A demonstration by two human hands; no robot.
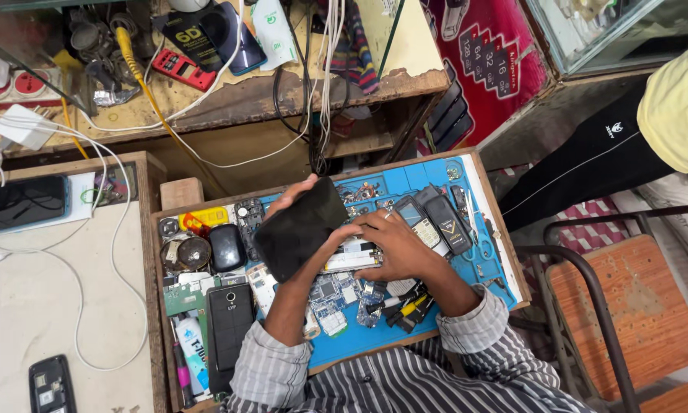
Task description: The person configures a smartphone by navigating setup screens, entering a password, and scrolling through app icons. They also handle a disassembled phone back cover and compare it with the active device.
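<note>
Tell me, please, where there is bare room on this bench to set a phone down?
The pale counter left of the wooden tray is mostly bare, between the white cable and the small phone. The blue mat is crowded; only its near edge under the right hand is free.

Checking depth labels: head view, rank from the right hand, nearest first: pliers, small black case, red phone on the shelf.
1. Pliers: just below the right hand, on the blue mat.
2. Small black case: left, past the held phone.
3. Red phone: far up-left on the shelf.

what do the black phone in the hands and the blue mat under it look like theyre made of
Black phone: looks like glossy glass or plastic, since its dark face shows soft reflections. Blue mat: probably matte rubber or silicone, a flat dull blue with moulded compartments.
</note>
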